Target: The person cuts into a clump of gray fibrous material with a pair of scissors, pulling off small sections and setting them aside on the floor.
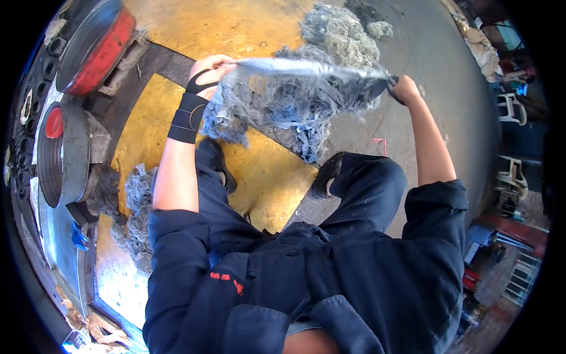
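Note:
A pale blue-grey strip of cloth point(283, 66) stretches between my raised hands, blurred along its length. My left hand point(211, 69), in a black wrist wrap point(188, 117), is closed on its left end, where frayed fabric hangs down. My right hand point(407, 90) is closed round a dark loop-like handle point(394, 89) at the strip's right end. Whether this belongs to a tool or to the cloth is too blurred to tell. Beneath the strip lies a heap of shredded blue-grey fibre point(306, 94), partly hidden by it.
Paler fibre point(345, 35) lies beyond the heap, and more grey fibre point(140, 194) sits left of my legs. Red-and-black round metal rings point(97, 53) stand on blocks at the left. Yellow boards point(265, 177) cover part of the floor. White stools point(512, 109) stand far right.

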Demonstrator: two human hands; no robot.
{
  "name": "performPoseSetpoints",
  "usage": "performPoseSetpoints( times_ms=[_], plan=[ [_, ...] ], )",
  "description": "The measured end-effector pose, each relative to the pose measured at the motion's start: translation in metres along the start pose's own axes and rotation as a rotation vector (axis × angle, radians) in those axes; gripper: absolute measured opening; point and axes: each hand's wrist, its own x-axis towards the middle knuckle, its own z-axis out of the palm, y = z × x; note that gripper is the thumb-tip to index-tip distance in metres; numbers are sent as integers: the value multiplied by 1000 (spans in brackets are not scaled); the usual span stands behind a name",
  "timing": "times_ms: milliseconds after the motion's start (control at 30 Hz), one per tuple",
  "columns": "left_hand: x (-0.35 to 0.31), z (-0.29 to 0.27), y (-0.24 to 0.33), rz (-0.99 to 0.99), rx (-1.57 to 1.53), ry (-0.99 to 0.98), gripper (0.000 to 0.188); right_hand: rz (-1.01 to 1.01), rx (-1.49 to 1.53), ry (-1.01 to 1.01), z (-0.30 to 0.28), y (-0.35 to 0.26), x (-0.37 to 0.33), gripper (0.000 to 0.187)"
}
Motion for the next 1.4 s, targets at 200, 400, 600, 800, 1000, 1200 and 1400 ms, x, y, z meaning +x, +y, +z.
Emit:
performPoseSetpoints(
  times_ms=[200,400,600,800,1000,1200,1400],
  plan=[
    [-4,33,1,-49,163,-110,9,-138,-90,-36,8,-18,-47,26],
    [-1,57,2,-38,187,-152,10,-206,-574,-184,20,25,-44,20],
    [0,78,6,-72,95,-193,14,-334,963,-97,-16,-64,-85,51],
    [-7,103,17,-87,48,-274,18,-504,1089,-175,8,-173,-137,58],
    [-8,112,-12,146,481,-243,22,-582,1053,70,7,-158,-124,35],
    [-10,81,-83,-263,456,-205,45,-614,1102,237,-12,-141,-107,31],
    [-36,156,-120,-262,743,-25,56,-654,1161,308,-11,-129,-106,30]
  ],
)
